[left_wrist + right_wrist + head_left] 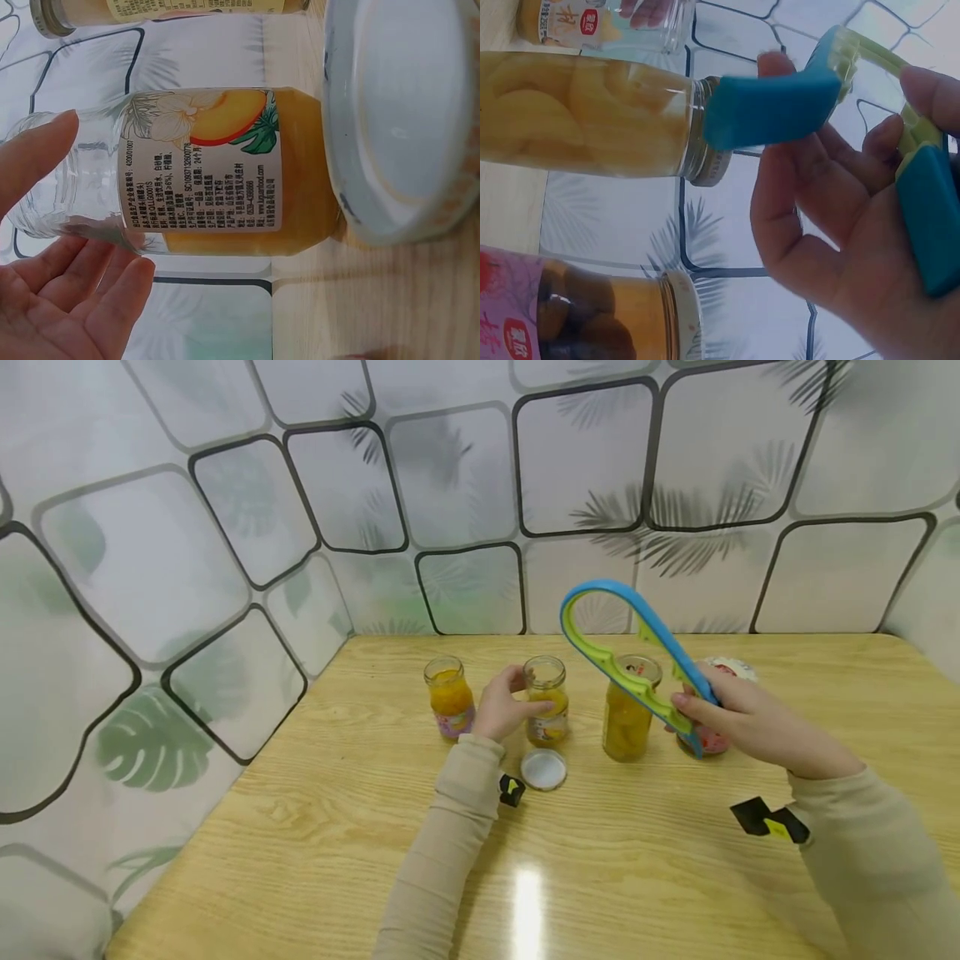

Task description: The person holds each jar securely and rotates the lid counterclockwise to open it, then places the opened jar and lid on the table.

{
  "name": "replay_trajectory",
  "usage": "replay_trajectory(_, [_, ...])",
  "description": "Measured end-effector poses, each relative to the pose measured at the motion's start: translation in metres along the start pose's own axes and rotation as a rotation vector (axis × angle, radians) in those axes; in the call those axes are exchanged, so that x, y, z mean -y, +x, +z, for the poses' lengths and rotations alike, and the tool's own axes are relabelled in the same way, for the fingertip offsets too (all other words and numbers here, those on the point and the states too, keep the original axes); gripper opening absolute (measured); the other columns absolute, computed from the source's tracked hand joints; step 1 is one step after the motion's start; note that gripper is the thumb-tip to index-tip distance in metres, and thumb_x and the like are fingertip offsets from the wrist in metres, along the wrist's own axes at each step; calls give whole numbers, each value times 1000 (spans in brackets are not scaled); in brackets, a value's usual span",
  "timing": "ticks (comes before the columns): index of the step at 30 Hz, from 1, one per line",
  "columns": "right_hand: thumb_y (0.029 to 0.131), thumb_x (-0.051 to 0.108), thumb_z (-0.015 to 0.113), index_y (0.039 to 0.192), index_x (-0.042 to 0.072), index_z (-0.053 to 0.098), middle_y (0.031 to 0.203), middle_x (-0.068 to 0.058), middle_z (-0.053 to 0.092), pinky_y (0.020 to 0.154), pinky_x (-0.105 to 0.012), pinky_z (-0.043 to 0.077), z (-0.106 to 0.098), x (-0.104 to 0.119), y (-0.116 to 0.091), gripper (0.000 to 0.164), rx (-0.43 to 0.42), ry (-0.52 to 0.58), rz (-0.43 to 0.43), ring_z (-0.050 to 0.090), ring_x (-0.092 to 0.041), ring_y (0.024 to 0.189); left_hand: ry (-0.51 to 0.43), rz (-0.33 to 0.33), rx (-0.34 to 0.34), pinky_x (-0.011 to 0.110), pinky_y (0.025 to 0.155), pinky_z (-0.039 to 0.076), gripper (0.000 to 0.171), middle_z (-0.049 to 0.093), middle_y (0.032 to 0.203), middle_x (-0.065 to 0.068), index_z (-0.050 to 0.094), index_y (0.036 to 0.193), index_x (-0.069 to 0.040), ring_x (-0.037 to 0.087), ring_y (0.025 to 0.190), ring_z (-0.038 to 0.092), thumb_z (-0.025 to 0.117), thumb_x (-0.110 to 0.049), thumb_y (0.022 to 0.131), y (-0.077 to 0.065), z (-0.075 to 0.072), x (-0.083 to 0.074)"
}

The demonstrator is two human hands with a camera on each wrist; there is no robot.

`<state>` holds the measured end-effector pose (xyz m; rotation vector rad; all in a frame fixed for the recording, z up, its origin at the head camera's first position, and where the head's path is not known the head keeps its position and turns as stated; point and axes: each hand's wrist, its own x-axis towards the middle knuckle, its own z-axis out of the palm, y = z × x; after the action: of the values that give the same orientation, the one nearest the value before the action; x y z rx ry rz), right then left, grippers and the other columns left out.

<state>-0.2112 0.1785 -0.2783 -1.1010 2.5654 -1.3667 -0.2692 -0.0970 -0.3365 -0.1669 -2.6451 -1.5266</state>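
Note:
My left hand [504, 703] is around the neck of a lidless glass jar [202, 172] with a yellow-fruit label, thumb across the front and fingers behind. The jar stands on the table with orange-yellow contents low inside. A loose white lid [543, 769] lies just in front of it. My right hand [738, 718] holds a blue and green looped jar opener [600, 656] in the air. In the right wrist view one blue end overlaps the lid of a tall jar [592, 112] of pale yellow fruit. Behind the right hand stands a pink-labelled lidded jar [577, 315], partly hidden in the head view.
Left of my left hand stands another lidless jar [451, 702] with orange contents. The jars form a row toward the back of the wooden table [337, 827]. A patterned curtain-like wall [465, 468] closes off the back and left side.

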Motion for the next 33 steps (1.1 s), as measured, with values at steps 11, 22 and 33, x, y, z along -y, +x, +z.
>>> replay_trajectory(11, [91,8,47,79,4,36,63,-3,38,40,-27,32,-2,0,0,18,-67,-98,15,36,-13,46,-9,-4,1,37,90,39,51,54,115,6,51,113,-10,21,109,47,76,-19,70,0,-1,1])
replay_trajectory(22, [91,12,50,80,3,35,65,-5,37,40,-27,31,-4,2,0,20,-86,-133,83,36,-13,47,26,77,-47,34,93,36,67,49,122,11,44,126,-4,23,112,44,76,-16,69,-1,-2,-6])
replay_trajectory(33, [93,27,46,87,2,35,63,-7,39,44,-28,32,-7,5,-2,28,-143,-166,254,38,-16,51,52,193,-152,34,95,35,64,46,124,10,46,125,-5,22,114,41,75,-19,71,-3,-3,-12])
